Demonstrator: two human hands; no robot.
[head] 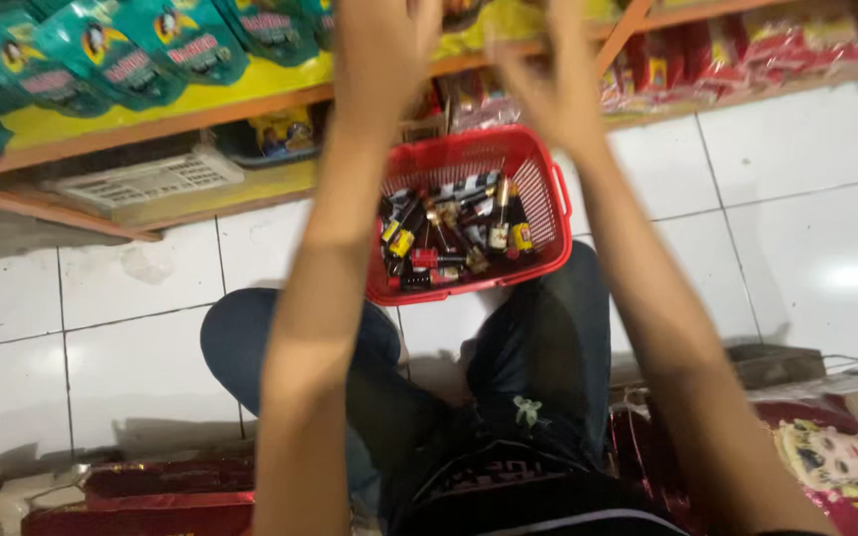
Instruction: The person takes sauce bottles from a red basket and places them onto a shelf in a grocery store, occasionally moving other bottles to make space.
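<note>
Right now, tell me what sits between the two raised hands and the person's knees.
In the head view, a red basket of small dark bottles stands on the white tile floor, below the left hand and right hand.

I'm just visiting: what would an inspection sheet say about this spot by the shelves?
Surface: white tiled floor.
Job's things: red plastic basket on the floor between the knees, holding small dark bottles.
Clutter: red packets at lower left, printed sack at lower right.
Hands: left hand and right hand raised toward the shelf, fingers spread, holding nothing visible.
Cables: nothing seen.
Surroundings: wooden shelf with green pouches; white crate beneath.
</note>
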